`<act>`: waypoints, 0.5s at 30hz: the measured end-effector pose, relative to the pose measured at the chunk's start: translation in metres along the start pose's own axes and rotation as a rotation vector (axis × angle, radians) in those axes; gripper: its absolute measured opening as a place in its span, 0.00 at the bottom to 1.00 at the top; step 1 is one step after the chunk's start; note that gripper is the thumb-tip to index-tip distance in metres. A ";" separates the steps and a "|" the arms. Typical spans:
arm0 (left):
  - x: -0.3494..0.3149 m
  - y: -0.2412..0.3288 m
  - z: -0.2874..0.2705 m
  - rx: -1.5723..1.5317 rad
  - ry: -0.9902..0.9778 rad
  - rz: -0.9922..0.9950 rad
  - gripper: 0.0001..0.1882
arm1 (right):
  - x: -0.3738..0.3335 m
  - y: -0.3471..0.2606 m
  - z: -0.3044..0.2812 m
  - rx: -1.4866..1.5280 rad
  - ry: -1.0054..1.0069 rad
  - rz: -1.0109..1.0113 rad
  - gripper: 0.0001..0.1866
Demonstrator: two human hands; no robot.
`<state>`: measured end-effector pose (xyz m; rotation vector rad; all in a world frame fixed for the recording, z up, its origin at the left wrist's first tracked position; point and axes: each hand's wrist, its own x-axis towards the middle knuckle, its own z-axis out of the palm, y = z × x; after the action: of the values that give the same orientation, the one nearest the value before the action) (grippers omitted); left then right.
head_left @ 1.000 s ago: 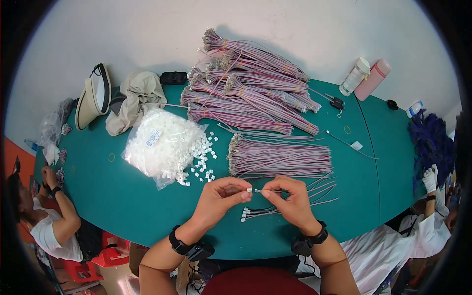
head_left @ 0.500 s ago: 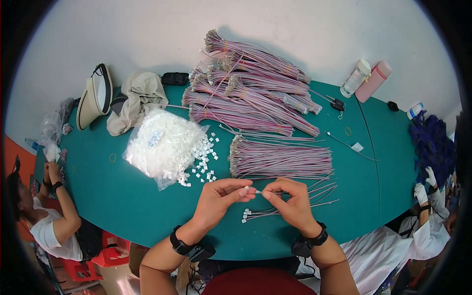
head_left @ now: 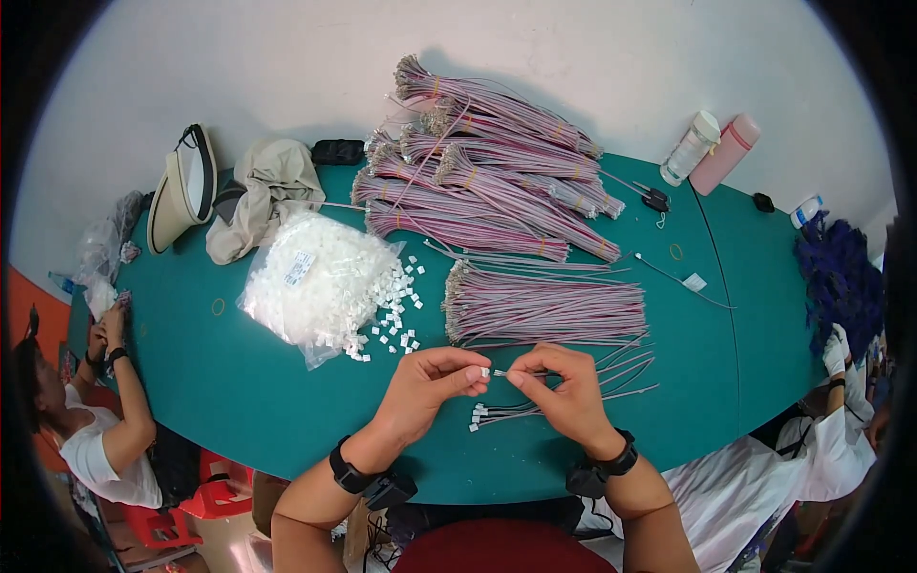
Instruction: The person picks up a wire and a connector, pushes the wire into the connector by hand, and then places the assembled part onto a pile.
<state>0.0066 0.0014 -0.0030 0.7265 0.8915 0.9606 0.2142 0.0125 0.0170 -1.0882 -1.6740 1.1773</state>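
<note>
Between the thumb and fingers of my left hand is a small white connector housing. My right hand pinches the end of a thin cable, whose tip points at the housing; I cannot tell whether the two touch. Below my hands lie several cables with white connectors on their left ends. Just beyond my hands rests a loose spread of grey and pink cables. To the left, a clear plastic bag full of white housings has spilled loose housings beside it.
Banded cable bundles are piled at the back of the green table. A visor hat and beige cloth lie back left; a clear bottle and pink bottle stand back right. Other people work at both sides.
The white housing shows more between my left fingers, its side now turned toward the cable tip. Both hands have barely moved. The people at the sides have shifted their hands.
</note>
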 end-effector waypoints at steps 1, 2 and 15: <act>0.000 0.000 0.000 0.000 0.000 0.000 0.08 | 0.000 0.000 0.000 0.003 -0.005 0.001 0.04; 0.000 0.000 0.001 0.028 -0.004 0.020 0.08 | 0.000 0.000 0.000 0.005 -0.010 0.001 0.04; -0.002 0.000 0.002 0.160 -0.031 0.141 0.10 | -0.001 0.004 0.002 0.007 0.004 -0.048 0.04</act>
<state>0.0081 -0.0005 -0.0011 0.9485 0.9066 1.0072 0.2131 0.0119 0.0121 -1.0398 -1.6826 1.1485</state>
